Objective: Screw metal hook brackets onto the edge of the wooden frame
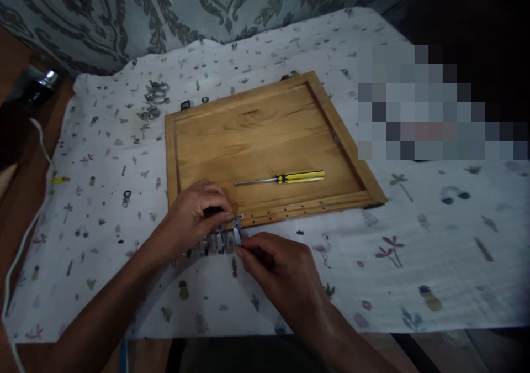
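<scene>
Right hand pinches metal bracket, grip of left hand indeterminate; uneven pressure may skew it against wooden panel

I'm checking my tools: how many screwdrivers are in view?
1: a yellow-and-black screwdriver, lying on the wooden panel, shaft pointing left. No others show.

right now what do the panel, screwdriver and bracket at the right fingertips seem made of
The panel looks like wood or veneer, fairly satin, from its grain swirls. The screwdriver: metal shaft by its grey sheen, smooth yellow handle, probably plastic. The bracket seems bare metal, from its silvery glint.
</scene>
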A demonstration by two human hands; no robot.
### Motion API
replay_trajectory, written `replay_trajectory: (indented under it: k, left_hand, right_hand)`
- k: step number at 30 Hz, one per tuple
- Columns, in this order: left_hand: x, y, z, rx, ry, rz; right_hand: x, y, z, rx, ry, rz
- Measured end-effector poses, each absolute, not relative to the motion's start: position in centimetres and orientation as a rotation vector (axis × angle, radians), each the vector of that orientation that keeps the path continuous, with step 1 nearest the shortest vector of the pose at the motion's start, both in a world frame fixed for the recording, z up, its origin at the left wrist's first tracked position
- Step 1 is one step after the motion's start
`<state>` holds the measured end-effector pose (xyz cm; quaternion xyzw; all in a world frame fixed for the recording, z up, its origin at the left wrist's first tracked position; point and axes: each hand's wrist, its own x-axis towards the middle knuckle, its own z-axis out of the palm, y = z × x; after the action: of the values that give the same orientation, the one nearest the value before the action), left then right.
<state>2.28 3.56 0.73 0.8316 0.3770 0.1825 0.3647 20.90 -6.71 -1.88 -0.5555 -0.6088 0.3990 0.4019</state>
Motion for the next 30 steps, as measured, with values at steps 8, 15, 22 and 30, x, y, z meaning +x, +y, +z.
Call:
replay_trajectory:
  k: [8,15,22,30]
  left_hand:
    - [2.2,3.6,0.5,2.168,0.954,0.469]
    - [2.4,3.6,0.8,2.159,0.957,0.465]
    - [2.4,3.6,1.0,2.142,0.958,0.437]
    - [2.4,3.6,1.0,2.151,0.940,0.417]
  right_hand:
    - [20.9,-6.8,-1.9,-1.420,-1.511,1.048]
    - [21.1,-6.7,-1.9,-1.403,-1.555,1.019]
    - [21.0,-6.8,-1.9,-1.402,-1.561,0.961]
    - [22.7,-6.5,-1.1,-1.336,-1.753,0.752]
